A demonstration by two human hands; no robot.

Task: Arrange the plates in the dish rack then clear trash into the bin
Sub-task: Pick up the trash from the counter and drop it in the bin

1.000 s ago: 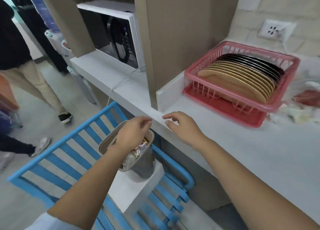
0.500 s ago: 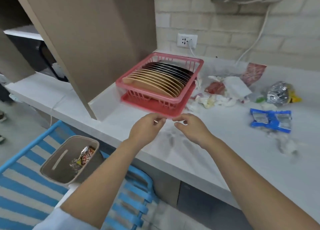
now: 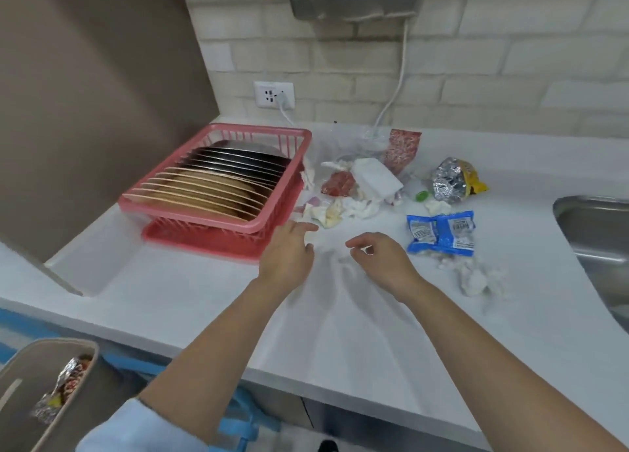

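Both hands are hovering over the white counter point(image 3: 190, 291) in the middle of the frame, holding nothing. The left hand point(image 3: 289, 255) is reaching forward with loosely spread fingers, its tips close to the crumpled tissues point(image 3: 326, 213) lying just right of the dish rack point(image 3: 218, 182); whether a fingertip is touching the paper is hard to tell through the blur. The right hand point(image 3: 381, 257) is hanging beside it, fingers gently curled and apart, near the blue wrapper point(image 3: 442, 233) but not touching it.

The pink dish rack is sitting at centre left on a pink tray, and the plates point(image 3: 218, 186) are standing on edge inside it in a tight row, tan ones at the front and black ones behind.

The trash is lying scattered to the right of the rack: a red wrapper point(image 3: 338, 182), a white box point(image 3: 374, 179), a red-and-white speckled packet point(image 3: 403, 148) further back, a silver and yellow foil bag point(image 3: 454, 179), a small green cap point(image 3: 421, 196), and more white tissue scraps point(image 3: 474, 278) below the blue wrapper.

The beige bin point(image 3: 20, 397) is showing at the lower left corner, below the counter edge, with a foil wrapper point(image 3: 68, 380) inside it. A steel sink point(image 3: 599, 244) is cutting into the right edge of the frame.
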